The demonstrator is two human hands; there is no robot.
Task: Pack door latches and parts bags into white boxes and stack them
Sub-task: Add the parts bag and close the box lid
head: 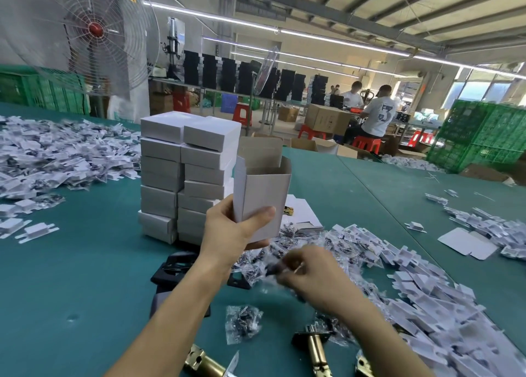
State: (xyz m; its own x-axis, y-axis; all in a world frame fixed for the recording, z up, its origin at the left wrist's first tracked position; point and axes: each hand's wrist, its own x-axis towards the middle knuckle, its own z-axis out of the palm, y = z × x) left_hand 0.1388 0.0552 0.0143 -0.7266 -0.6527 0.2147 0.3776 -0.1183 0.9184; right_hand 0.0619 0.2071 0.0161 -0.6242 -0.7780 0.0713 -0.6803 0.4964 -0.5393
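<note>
My left hand (230,228) grips an open white box (263,188) upright above the green table, its top flap raised. My right hand (307,274), blurred, pinches a clear parts bag (273,268) over the pile of bags. Another parts bag (243,324) lies alone near the front. Brass door latches (316,351) (205,364) lie at the front edge. Black strike plates (173,265) sit under my left forearm. A stack of closed white boxes (185,174) stands behind the held box.
Piles of folded white card inserts cover the table (71,277) at the left (57,160) and right (441,291). A flat box blank (466,243) lies at the right. Green crates (484,134), a large fan (94,32) and seated workers (375,117) are beyond the table.
</note>
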